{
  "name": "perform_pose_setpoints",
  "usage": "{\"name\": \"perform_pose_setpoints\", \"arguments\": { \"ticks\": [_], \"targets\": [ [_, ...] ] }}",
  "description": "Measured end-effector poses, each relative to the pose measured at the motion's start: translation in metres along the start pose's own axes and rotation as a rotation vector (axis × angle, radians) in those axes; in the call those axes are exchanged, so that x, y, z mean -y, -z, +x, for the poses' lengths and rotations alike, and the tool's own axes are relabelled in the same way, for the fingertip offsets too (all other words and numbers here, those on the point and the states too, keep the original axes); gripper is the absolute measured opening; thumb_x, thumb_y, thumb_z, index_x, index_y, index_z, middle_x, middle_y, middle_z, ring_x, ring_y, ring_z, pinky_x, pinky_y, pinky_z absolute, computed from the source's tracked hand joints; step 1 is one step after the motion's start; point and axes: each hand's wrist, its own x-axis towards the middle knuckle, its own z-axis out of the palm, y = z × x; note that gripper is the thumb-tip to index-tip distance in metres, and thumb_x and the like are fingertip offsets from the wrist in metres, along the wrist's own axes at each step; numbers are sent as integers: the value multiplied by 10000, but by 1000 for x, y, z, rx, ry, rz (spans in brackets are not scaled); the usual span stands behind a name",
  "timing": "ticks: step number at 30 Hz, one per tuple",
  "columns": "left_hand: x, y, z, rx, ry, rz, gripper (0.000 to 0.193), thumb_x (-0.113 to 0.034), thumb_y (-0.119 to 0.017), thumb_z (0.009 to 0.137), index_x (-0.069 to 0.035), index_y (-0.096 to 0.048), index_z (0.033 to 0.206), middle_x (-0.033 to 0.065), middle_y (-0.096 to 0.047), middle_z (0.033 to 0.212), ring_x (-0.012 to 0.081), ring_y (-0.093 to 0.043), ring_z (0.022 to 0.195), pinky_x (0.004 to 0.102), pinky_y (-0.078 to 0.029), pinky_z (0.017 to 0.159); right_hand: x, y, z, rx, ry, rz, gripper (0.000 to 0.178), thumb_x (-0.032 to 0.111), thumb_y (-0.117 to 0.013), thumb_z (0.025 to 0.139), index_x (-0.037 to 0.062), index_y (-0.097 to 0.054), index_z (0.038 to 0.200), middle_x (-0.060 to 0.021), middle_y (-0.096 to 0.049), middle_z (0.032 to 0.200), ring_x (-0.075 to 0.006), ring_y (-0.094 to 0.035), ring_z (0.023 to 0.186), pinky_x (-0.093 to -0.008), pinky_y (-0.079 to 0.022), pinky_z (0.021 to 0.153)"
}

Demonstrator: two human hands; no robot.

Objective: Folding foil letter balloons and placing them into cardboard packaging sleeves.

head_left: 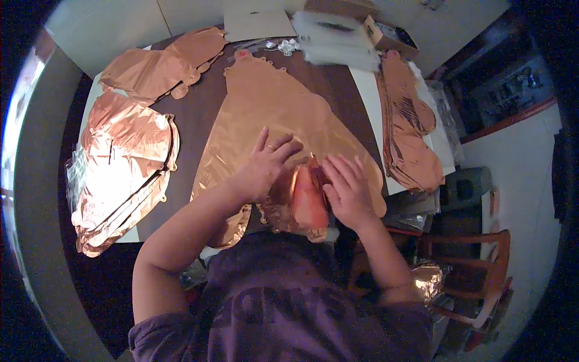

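Observation:
A large flat rose-gold foil balloon lies spread over the dark table in front of me. Its near end is bunched and folded into a crumpled roll between my hands. My left hand presses flat on the foil just left of the roll, fingers spread, a ring on one finger. To the right of the roll, my right hand rests with its fingers on the folded edge. Both hands touch the foil; neither clearly closes around it.
A stack of flat rose-gold balloons lies at the left, more foil pieces at the far left, another stack on a white sheet at the right. Clear plastic packets and a cardboard box sit at the far edge. A wooden chair stands lower right.

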Motion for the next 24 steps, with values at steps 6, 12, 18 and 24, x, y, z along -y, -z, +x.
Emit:
{"name": "perform_pose_setpoints", "arguments": {
  "ticks": [6, 12, 18, 24],
  "targets": [
    [-1, -6, 1, -19, 21, 21, 872, -143, -741, 610, -207, -431, 1422, 75, -419, 1398, 302, -308, 1380, 638, -142, 1133, 3, -4, -1, 93, -7, -60, 476, 183, -603, 859, 70, -536, 1316, -114, -482, 1387, -321, -425, 1300, -532, -229, 1131],
    [3, 0, 0, 4, -12, -60, 612, -310, -512, 812, -201, -458, 1412, 98, -398, 1456, 323, -258, 1414, 630, -56, 1138, 12, -2, 5, 94, 24, -82, 547, 215, -637, 835, 55, -511, 1343, -126, -460, 1413, -326, -402, 1324, -542, -204, 1138],
    [2, -3, 0, -8, -17, -27, 614, -319, -529, 802, -208, -472, 1403, 99, -403, 1449, 327, -261, 1413, 635, -62, 1135, 16, 0, 5, 137, 49, -147, 599, 256, -654, 830, 51, -481, 1367, -137, -427, 1439, -335, -381, 1336, -542, -203, 1136],
    [3, 0, 2, -34, 5, -20, 840, -125, -797, 600, -156, -472, 1373, 84, -469, 1349, 302, -374, 1343, 592, -194, 1140, 16, 0, 7, 166, 53, -165, 612, 285, -648, 837, 51, -468, 1373, -141, -412, 1449, -354, -365, 1341, -546, -209, 1130]
  ]
}}
